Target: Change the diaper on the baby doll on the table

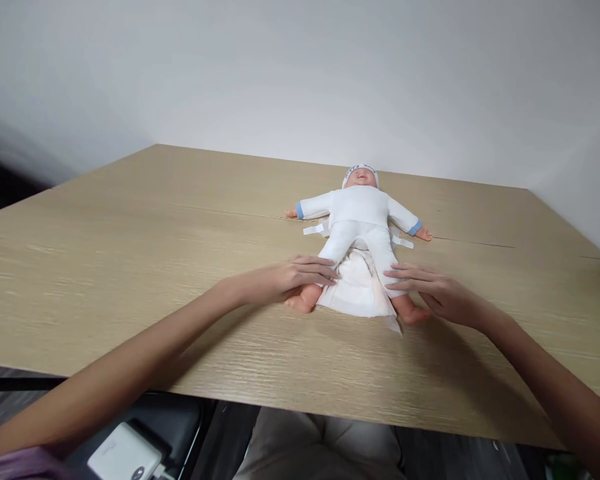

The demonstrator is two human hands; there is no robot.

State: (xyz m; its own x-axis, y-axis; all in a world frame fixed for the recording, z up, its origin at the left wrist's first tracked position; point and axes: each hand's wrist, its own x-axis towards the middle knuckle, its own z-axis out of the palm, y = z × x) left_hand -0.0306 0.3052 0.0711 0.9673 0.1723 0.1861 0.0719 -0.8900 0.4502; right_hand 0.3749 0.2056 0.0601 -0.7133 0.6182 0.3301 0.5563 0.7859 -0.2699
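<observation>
Showing below the near edge of a pale wooden table (230,373) are the person's grey trousers (320,443) and, to the left, a small white device (125,453) on a dark seat (180,417). Both bare arms reach over the tabletop to a baby doll (360,203) lying on its back, feet toward the person. The left hand (305,277) rests on one lower leg, the right hand (430,290) on the other; their fingers are extended and slightly apart, laid over the white trouser legs. Whether the thumbs press from beneath, I cannot tell. Between the parted legs a white diaper (357,287) lies spread, its front flap toward the person. Farther up, fastening tabs (313,230) stick out, unfastened, at both hips.

The step appears to be positioning the legs over the open diaper; the next move would call for lifting the flap between them.

Beyond are the doll's lettered cap (362,166) and a plain wall (300,80).
</observation>
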